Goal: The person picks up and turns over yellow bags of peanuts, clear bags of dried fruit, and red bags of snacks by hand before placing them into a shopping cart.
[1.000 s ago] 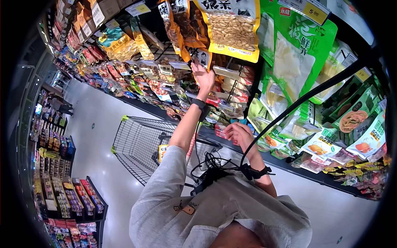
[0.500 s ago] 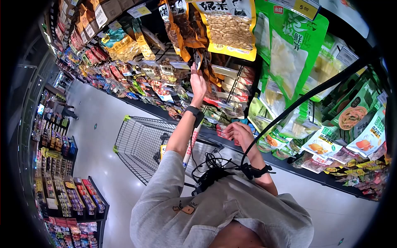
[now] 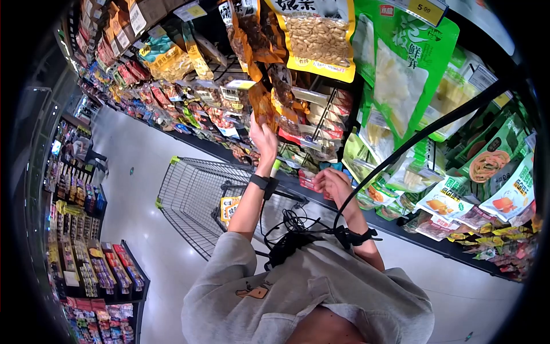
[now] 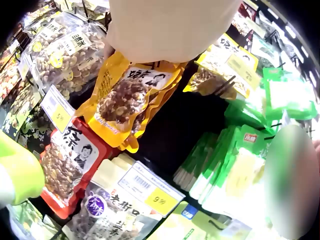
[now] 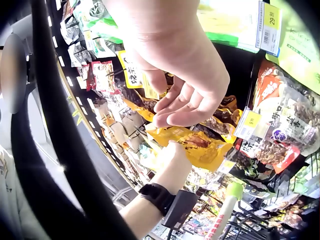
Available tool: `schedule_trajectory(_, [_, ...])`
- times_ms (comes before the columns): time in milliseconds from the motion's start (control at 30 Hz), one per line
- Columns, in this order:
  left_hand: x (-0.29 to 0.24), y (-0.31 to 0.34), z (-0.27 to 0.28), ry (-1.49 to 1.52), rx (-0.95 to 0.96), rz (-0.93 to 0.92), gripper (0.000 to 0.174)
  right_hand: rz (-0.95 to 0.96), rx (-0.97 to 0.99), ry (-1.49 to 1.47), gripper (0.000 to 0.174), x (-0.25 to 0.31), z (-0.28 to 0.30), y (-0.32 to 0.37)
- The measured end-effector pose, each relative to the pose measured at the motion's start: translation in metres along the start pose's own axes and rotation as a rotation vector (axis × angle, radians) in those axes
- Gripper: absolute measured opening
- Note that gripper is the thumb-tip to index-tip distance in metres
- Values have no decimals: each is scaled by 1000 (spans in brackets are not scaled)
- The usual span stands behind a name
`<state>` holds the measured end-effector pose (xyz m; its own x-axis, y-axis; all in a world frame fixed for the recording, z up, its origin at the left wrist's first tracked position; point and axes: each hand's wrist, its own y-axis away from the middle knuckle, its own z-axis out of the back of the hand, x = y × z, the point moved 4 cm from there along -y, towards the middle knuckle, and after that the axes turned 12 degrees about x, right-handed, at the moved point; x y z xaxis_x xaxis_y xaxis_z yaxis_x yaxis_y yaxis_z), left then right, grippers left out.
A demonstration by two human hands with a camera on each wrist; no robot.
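My left hand [image 3: 263,140] grips the lower part of an orange-yellow snack packet [image 3: 263,108] among those hanging on the rack. In the right wrist view its fingers lie against that packet [image 5: 197,145], which shows a brown clear window. The left wrist view has my hand [image 4: 170,30] at the top, just above several matching yellow packets [image 4: 125,100] of dark nutty pieces. My right hand [image 3: 333,184] hangs before my chest with loosely curled fingers and nothing in them. A large yellow bag of pale peanuts [image 3: 318,43] hangs above and to the right.
A wire shopping cart [image 3: 195,200] stands at left, its green-tipped handle [image 5: 233,190] close below my left arm. Green bags [image 3: 401,80] hang at right, with price tags [image 3: 427,10] jutting out. A black cable [image 3: 424,129] crosses the view. Another person [image 3: 89,152] is down the aisle.
My left hand has come down and slightly left, from reaching under the hanging packets to gripping an orange-yellow one, which now hangs lower. The right hand has stayed nearly still.
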<state>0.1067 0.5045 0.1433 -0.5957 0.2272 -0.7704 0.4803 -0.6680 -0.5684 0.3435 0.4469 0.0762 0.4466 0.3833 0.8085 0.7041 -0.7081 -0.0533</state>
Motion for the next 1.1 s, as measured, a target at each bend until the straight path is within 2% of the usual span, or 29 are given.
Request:
schedule_trajectory(33, [-7,4,5,6,3,93,24,1,11,-2,32,3,-3,-1])
schedule_trajectory(67, [-15,5,8,50,-30,61,23,2,23,-4,32,4,-5,-2])
schedule_trajectory(133, [-12,7,21,-32,6,151,25,-25,26,-5,31,1,-4,-6])
schedule_trajectory(167, [-11,11,26,32,11,188,26,-24,27,-9,31,-1,-4,-8])
schedule_trajectory(200, [-11,13,32,39,35,146,27,-22,27,-13,31,-3,-5,-9])
schedule_trajectory(267, [-5,20,45,-6,96,208,27,13,41,7,27,-1,-5,-11])
schedule_trajectory(300, [21,24,49,190,119,239,26,66,-54,52,26,-1,-3,-12])
schedule_trajectory(333, [28,26,58,251,83,282,26,115,-150,99,27,0,-3,-12])
schedule_trajectory(367, [37,35,67,376,113,390,25,88,-183,164,35,2,-3,-11])
schedule_trajectory(400, [19,38,77,503,139,494,25,125,-193,273,41,-2,3,-14])
schedule_trajectory(467, [7,43,89,729,185,531,25,114,-190,247,44,-4,0,-16])
schedule_trajectory(500, [-5,47,95,794,232,589,26,64,-111,254,45,-5,-4,-17])
schedule_trajectory(533, [-4,49,99,849,273,604,28,16,-32,258,45,-8,-8,-18])
schedule_trajectory(567, [-4,54,102,859,279,626,28,-97,93,108,44,-18,-12,-19])
schedule_trajectory(600, [-12,56,104,870,283,644,29,-197,132,191,37,-22,-16,-18])
schedule_trajectory(667, [-15,61,107,844,272,612,28,-114,169,320,34,-27,-31,-18])
schedule_trajectory(700, [-18,64,107,850,257,608,27,-163,145,378,31,-16,-44,-13])
schedule_trajectory(733, [-20,67,108,855,243,601,26,-134,136,399,30,-19,-46,-13])
schedule_trajectory(833, [-24,71,111,900,226,603,26,-84,144,325,28,-25,-48,-13])
schedule_trajectory(900, [-22,73,115,905,215,620,25,21,171,283,27,-28,-48,-14])
schedule_trajectory(1000, [-17,75,118,941,208,635,24,-52,136,207,25,-23,-54,-8])
schedule_trajectory(1100, [-14,80,118,958,198,729,24,-51,169,135,26,-16,-69,-6])
